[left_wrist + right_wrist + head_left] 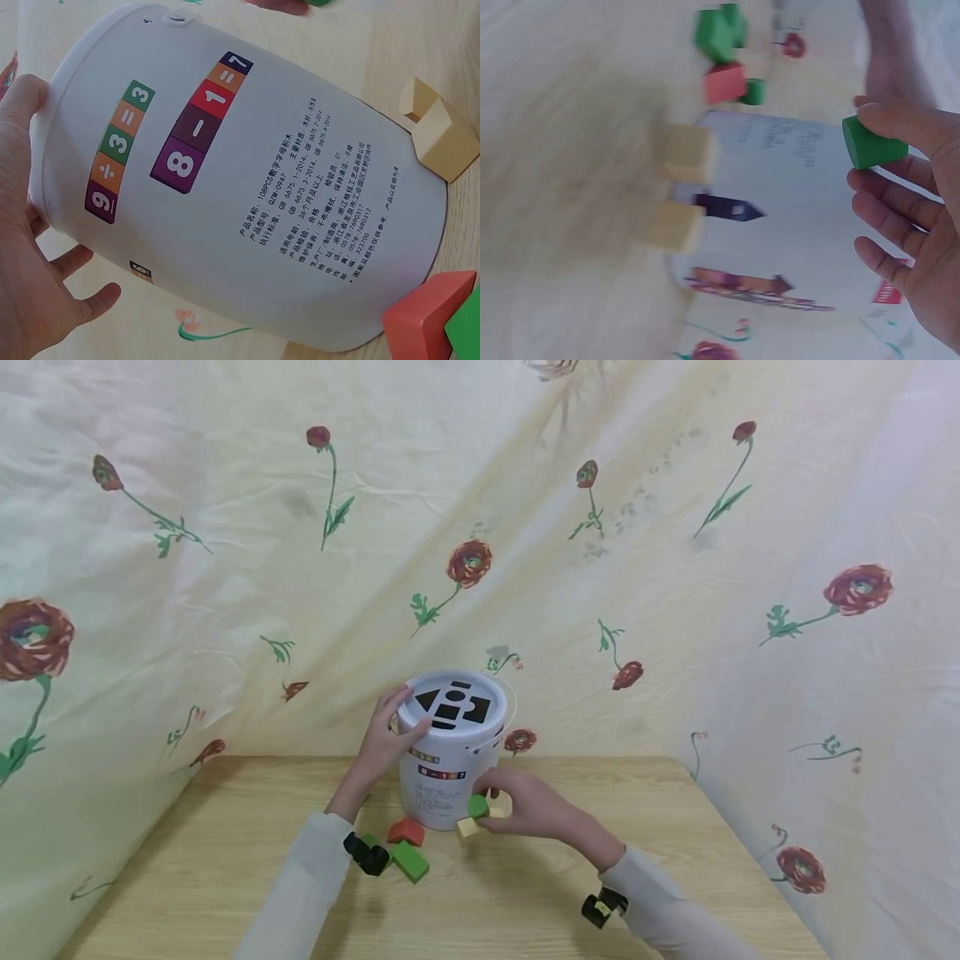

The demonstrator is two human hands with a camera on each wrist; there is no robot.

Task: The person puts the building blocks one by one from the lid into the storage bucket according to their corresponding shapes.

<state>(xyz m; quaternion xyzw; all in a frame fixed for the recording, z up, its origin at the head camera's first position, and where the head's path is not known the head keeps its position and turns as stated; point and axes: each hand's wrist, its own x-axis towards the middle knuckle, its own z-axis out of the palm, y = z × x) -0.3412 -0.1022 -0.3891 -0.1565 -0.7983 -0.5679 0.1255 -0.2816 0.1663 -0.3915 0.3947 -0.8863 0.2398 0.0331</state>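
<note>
A white bucket [442, 789] with printed number tiles stands upright on the table, its lid [491, 727] cut with several shaped holes. My left hand [384, 743] holds the lid's rim from the left, thumb at the front and fingers farther back. Between thumb and fingers, my right hand [532, 806] pinches a green cylinder block [874, 144] low in front of the bucket's right side. Plain wooden blocks [448, 140] lie by the bucket's base, partly covered by the right hand in the head view. A red block [406, 832] sits at the base, left of them.
Next to the red block lies a green rectangular block [410, 861], with more green partly hidden by the left wrist's camera [367, 855]. The wooden table [622, 793] ends against a flowered cloth [660, 610]. A thin handle [515, 702] hangs on the bucket's right side.
</note>
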